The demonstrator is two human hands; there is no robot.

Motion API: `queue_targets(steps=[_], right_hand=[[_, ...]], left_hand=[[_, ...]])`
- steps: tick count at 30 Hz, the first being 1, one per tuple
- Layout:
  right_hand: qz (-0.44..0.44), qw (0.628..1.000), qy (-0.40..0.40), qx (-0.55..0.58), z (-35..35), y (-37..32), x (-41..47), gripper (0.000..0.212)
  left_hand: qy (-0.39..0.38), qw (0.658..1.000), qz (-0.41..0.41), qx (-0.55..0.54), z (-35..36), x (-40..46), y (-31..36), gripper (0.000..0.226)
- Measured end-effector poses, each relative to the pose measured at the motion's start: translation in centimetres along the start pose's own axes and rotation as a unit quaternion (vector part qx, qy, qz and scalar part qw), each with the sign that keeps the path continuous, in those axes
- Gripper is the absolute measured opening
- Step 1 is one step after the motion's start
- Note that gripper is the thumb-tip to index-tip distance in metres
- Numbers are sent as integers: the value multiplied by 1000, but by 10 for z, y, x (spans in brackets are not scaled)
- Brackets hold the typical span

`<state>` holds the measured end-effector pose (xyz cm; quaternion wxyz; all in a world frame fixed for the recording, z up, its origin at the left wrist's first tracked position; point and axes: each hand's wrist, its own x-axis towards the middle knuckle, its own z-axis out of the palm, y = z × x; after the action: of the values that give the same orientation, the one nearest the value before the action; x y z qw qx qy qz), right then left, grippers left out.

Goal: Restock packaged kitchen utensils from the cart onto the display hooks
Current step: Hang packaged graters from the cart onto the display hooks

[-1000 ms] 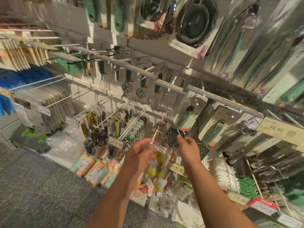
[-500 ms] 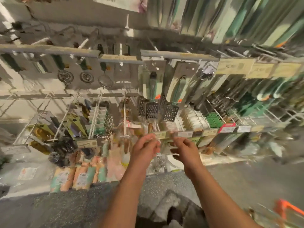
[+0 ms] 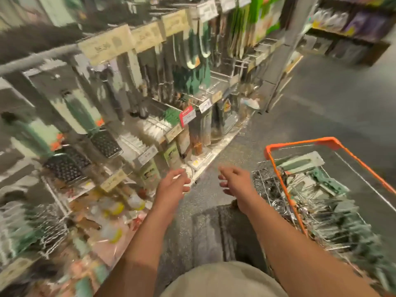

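At lower right of the frame the cart (image 3: pixel 321 144), wire-sided with an orange rim, holds a jumble of carded utensils (image 3: pixel 317 189): green-handled tools on pale backing cards, with shiny metal pieces heaped at its near left corner. They look light, the cards stiff and flat, the film over them probably slick, so a pinch on the card's top edge near the hang hole seems the safest hold; it also leaves the hole free for a hook. The loose metal pieces may tangle and could snag when one pack is lifted.

Both hands hang over the floor in the lower middle, empty. The left hand (image 3: pixel 171 187) has its fingers (image 3: pixel 182 172) relaxed and spread, released from everything; the right hand (image 3: pixel 235 181) is likewise slack, just left of the cart and not touching it.

Across the left half, the hooks (image 3: pixel 162 103) carry graters (image 3: pixel 105 143), green-handled tools and price tags (image 3: pixel 187 115). Motion blur smears nearly all of it: no print is legible, free hooks cannot be picked out, and the cart's far end is cut off at the right edge.
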<state>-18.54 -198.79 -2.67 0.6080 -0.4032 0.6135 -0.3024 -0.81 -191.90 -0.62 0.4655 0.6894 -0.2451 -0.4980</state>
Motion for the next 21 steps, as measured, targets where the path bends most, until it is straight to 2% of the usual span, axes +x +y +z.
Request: queue_targets(steps=[5, 10, 14, 16, 18, 21], right_hand=[[37, 992, 84, 86, -90, 19, 20, 14], [74, 976, 170, 116, -173, 41, 28, 21], [102, 955, 249, 129, -242, 76, 27, 27], [141, 935, 284, 158, -272, 99, 24, 28], [180, 911, 313, 199, -293, 124, 22, 29], [210, 884, 338, 244, -303, 139, 12, 18]], left_hand=[[-69, 996, -14, 62, 100, 16, 1, 6], [-168, 976, -13, 140, 221, 32, -11, 18], [-227, 958, -16, 174, 307, 32, -25, 6], [-262, 937, 0, 233, 342, 30, -38, 14], [-294, 910, -1, 293, 366, 29, -53, 13], [-322, 873, 4, 366, 389, 33, -66, 16]])
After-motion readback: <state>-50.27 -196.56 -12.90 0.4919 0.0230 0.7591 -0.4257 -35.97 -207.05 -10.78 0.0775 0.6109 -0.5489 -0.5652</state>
